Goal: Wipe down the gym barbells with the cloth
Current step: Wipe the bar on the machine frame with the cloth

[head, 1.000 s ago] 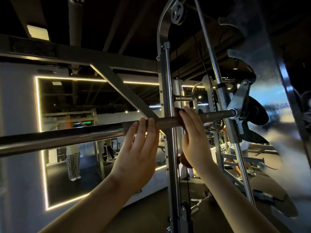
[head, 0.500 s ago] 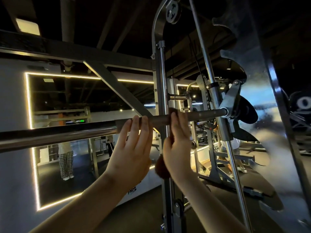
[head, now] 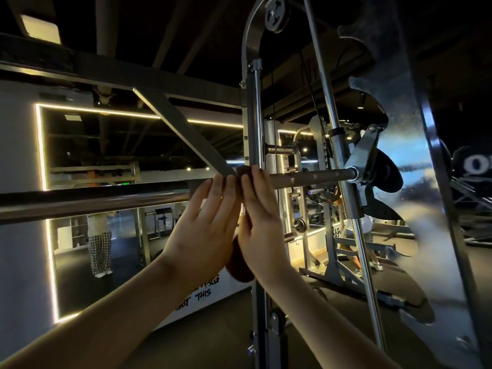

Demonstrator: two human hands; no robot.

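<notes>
The barbell [head: 106,201] runs from the left edge across to right of ctr, where its end meets a bracket on the slanted guide rod [head: 338,145]. Both hands are up at the bar in mid-frame, almost touching. The left hand [head: 205,227] is open, fingers nearly straight w/ tips laid against the bar and nothing in it. The right hand [head: 262,222] has its fingers near straight too, pressing the cloth [head: 239,265] onto the bar (thumb hidden, so can't tell if it hooks behind). The cloth is dark reddish-brown; it bunches over the bar under the right fingertips and hangs down btwn the two palms. Just behind stands the rack upright [head: 255,129]. At left, a light-edged mirror [head: 42,155] shows a person in checked trousers [head: 99,246].
</notes>
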